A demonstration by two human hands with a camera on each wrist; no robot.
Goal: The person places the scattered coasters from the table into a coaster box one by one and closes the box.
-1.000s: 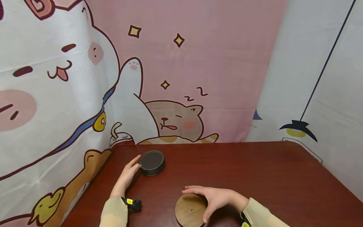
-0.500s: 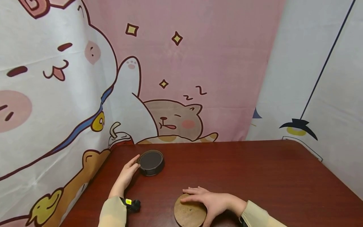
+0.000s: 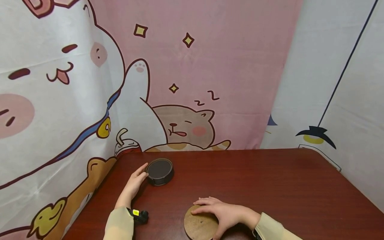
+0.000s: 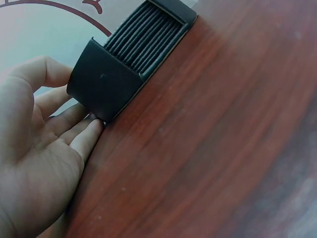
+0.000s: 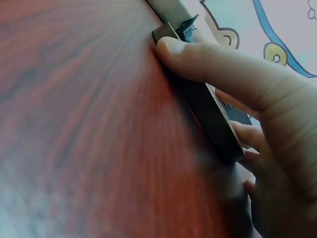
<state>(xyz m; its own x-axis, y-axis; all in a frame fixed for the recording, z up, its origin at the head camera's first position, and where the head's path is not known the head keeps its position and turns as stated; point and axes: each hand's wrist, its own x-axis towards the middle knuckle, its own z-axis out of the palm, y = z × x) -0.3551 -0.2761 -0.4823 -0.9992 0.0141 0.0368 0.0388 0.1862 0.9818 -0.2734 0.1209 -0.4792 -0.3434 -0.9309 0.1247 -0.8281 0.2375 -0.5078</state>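
Observation:
A round black coaster holder [image 3: 160,170] stands at the back left of the table, and several stacked dark coasters [image 4: 146,39] show through the gap in its side in the left wrist view. My left hand [image 3: 134,185] touches the holder's left side with its fingertips, the fingers mostly extended. Nearer the front lies a round wooden coaster [image 3: 198,224], its light brown face up. My right hand [image 3: 226,214] grips this coaster across its edges, thumb on the near right edge and one finger on the top; part of the edge is hidden under the hand.
Both things are on a dark red-brown wooden table [image 3: 261,183]. Behind it hangs a cartoon-printed cloth [image 3: 240,76] that meets the back edge. A black wrist strap with a small camera [image 3: 141,216] sits on my left wrist.
My right hand has settled closer over the wooden coaster, a finger coming down onto its top. The left hand and the black holder have stayed put; the head view has shifted slightly.

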